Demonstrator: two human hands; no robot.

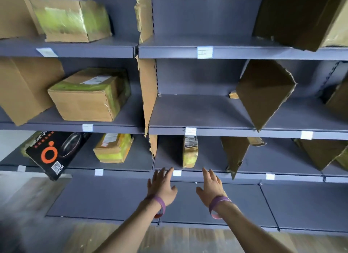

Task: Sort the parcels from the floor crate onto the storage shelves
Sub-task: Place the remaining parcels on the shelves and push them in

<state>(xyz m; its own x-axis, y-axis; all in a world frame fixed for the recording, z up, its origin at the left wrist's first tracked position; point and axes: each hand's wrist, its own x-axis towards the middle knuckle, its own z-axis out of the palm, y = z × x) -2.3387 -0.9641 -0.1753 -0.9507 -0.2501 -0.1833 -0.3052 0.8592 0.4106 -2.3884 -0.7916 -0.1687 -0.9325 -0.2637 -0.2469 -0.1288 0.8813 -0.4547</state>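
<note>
"What are your hands doing?"

"My left hand (161,186) is open, fingers spread, and it holds nothing. My right hand (211,187) is the same, open and empty. Each wrist has a purple band. Both hands reach up at the front edge of the low shelf (131,171)."

"Where is the parcel?"

"A thin parcel with yellow tape (190,153) stands on that shelf, just above my hands and between them. It stands on its narrow end, so its long side goes up and down. It looks a bit nearer my right hand, but both are close. Nothing touches it."

"So what do you do now?"

"I think this one is put away, so I can go down for another. I cannot see the floor crate here."

"What else is in the shelves?"

"Torn cardboard dividers (149,94) split them into boxes. The box with the thin parcel has only that in it. To the left sit a small yellow-taped box (113,148) and a black box with an orange ring (54,154) that pokes out over the edge. One shelf up, on the left, a big brown box (88,96) lies flat. The middle space (197,111) above my hands has no parcel. At the top left is one more taped box (73,20)."
</note>
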